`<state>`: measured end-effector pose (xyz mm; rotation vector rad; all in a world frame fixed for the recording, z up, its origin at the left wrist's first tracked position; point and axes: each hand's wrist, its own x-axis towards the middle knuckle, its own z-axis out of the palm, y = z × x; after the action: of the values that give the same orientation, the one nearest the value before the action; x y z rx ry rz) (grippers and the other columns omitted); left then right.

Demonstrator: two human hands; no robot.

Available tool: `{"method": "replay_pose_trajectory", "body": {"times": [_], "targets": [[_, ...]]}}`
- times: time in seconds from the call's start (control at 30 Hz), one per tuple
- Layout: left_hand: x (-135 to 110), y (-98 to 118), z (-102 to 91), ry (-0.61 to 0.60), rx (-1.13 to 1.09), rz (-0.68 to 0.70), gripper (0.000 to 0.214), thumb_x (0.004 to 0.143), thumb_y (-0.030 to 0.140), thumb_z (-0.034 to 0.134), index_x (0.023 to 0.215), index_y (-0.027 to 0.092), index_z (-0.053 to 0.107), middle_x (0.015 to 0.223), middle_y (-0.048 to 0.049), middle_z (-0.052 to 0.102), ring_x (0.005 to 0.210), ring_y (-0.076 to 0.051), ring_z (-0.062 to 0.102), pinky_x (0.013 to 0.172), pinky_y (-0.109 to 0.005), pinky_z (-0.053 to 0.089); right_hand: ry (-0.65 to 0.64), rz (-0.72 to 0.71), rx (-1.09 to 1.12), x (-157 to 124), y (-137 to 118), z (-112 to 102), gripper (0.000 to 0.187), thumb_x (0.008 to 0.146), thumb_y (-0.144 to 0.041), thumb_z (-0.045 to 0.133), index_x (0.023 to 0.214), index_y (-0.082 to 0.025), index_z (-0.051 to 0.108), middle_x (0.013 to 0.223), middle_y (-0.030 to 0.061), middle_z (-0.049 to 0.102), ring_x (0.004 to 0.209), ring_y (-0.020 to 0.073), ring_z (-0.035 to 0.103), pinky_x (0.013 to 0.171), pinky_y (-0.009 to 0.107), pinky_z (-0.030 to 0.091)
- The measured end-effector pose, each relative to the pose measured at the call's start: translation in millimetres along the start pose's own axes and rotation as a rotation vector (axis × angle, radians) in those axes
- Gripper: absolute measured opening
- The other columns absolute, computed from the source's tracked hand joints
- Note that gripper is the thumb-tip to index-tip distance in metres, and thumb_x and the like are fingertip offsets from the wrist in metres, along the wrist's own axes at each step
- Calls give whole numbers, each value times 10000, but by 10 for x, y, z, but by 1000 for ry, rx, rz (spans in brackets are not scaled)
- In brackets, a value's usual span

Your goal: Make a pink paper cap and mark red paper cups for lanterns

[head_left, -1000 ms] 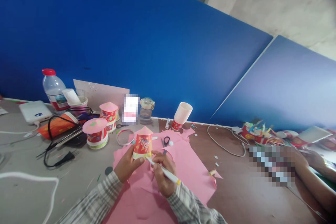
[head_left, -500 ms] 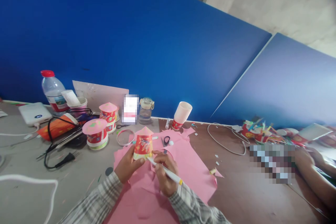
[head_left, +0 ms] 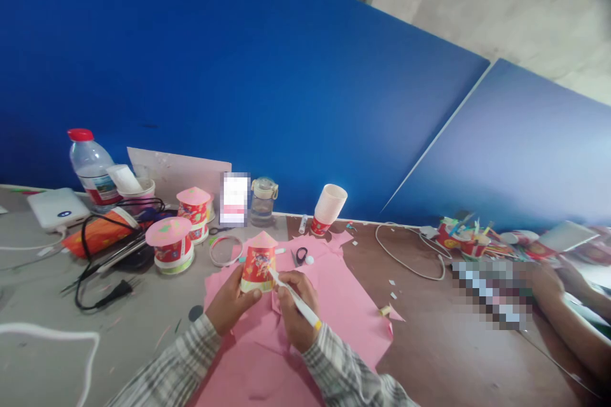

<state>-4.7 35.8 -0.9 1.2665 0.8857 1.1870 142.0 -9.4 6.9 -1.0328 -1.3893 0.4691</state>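
Note:
My left hand (head_left: 230, 302) grips a red printed paper cup with a pink cone lid (head_left: 258, 262), holding it upright over a pink paper sheet (head_left: 334, 311). My right hand (head_left: 294, 310) is closed round a white pen-like stick with a yellow band (head_left: 296, 300); its tip touches the cup's lower right side. Both sleeves are plaid.
Two more pink-lidded cups (head_left: 170, 244) stand at the left, near a water bottle (head_left: 89, 167), a power bank (head_left: 57, 208), black cables (head_left: 102, 248), a tape ring (head_left: 226, 249) and scissors (head_left: 300, 255). Another person's arm (head_left: 563, 324) rests at the right by craft scraps (head_left: 465, 238). A stacked cup (head_left: 329, 208) leans by the blue wall.
My right hand has tilted the white stick more upright and brought its tip up against the cup's side. The left hand keeps the cup almost still.

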Motion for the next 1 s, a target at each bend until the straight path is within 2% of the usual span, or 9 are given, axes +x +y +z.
{"method": "replay_pose_trajectory", "body": {"times": [0.1, 0.27, 0.37, 0.5, 0.63, 0.77, 0.93, 1.0], "targets": [[2, -2, 0, 1, 5, 0, 554, 424, 394, 698, 902, 154, 553, 848, -126, 679, 820, -368, 566, 666, -468, 466, -17, -18, -1, 8, -18, -7, 101, 721, -219, 564, 785, -211, 642, 762, 30, 684, 686, 205, 644, 621, 285, 522], [-4, 3, 2, 6, 27, 22, 552, 440, 382, 694, 919, 149, 548, 851, -128, 681, 822, -361, 567, 697, -469, 449, -2, 4, -4, 11, -6, 1, 127, 733, -208, 549, 837, -210, 621, 674, 4, 658, 561, 172, 615, 539, 253, 503], [-6, 7, 3, 3, 42, 38, 537, 442, 364, 697, 913, 150, 552, 849, -124, 681, 845, -362, 555, 716, -467, 439, -11, -4, 7, 11, 3, 7, 115, 728, -219, 552, 819, -211, 624, 752, 20, 672, 629, 184, 630, 587, 264, 515], [-2, 0, 3, -6, 59, 50, 510, 456, 339, 693, 908, 148, 552, 842, -121, 682, 847, -357, 552, 723, -462, 433, -22, -12, 9, 17, -10, 2, 138, 733, -197, 545, 848, -213, 619, 724, 14, 671, 621, 181, 632, 571, 253, 512], [-3, -2, 7, -12, 68, 57, 505, 468, 326, 683, 920, 149, 543, 860, -122, 678, 867, -356, 544, 735, -460, 428, -39, -34, 11, 21, -29, -3, 118, 730, -213, 550, 822, -216, 624, 796, 32, 674, 711, 201, 637, 632, 275, 518], [-7, 9, 3, -16, 79, 56, 476, 478, 297, 682, 912, 154, 545, 853, -116, 679, 853, -354, 551, 729, -464, 430, -36, -37, -1, 14, -30, -1, 138, 737, -199, 540, 852, -224, 612, 769, 23, 672, 690, 196, 638, 613, 267, 514], [-4, -1, -3, -20, 77, 52, 471, 485, 285, 681, 918, 164, 543, 852, -106, 680, 850, -348, 556, 730, -460, 434, -40, -56, -17, 4, -25, 2, 116, 727, -206, 550, 822, -224, 614, 817, 32, 671, 807, 224, 632, 680, 290, 510], [-3, -9, 0, -20, 71, 48, 477, 484, 290, 681, 922, 165, 540, 855, -106, 680, 852, -348, 557, 733, -461, 433, -43, -51, -24, 4, -24, 4, 124, 733, -206, 543, 835, -220, 612, 811, 33, 671, 775, 218, 636, 668, 290, 511]]}}
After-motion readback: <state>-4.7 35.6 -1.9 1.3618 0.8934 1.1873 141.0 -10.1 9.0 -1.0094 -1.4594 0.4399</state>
